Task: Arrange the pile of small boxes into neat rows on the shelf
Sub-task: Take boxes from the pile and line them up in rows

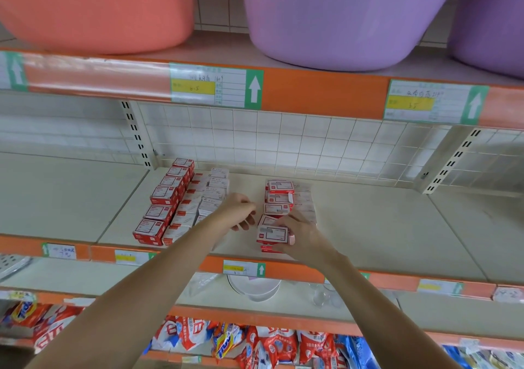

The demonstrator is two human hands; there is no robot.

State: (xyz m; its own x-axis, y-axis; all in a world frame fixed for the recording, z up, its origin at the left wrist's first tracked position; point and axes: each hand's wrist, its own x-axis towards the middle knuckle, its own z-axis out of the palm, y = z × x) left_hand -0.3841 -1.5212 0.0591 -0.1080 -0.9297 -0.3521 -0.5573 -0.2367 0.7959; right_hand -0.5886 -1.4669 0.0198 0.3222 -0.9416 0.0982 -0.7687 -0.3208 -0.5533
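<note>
Pinching a small box [272, 234] in my right hand [302, 236] atop the near stack; left hand [241, 211] loosely curled, holding nothing, between the rows [181, 201].

Two hands reach over the middle shelf [368, 226]: the left hand [239, 211] and the right hand [300, 236]. One small box [272, 234] sits in the right hand's grip.

The small red-and-white boxes lie in two groups. The left group [181, 201] forms three rows running front to back; the outer red row [166, 198] shows six boxes, while the paler rows beside it are too blurred to count. The right stack [279, 198] shows about four boxes, with more pale ones behind that cannot be counted.

Three tubs stand on the top shelf: one pink tub [96, 8] and two purple tubs [340, 16]. Two full price tags [217, 86] show on that shelf's edge.
</note>
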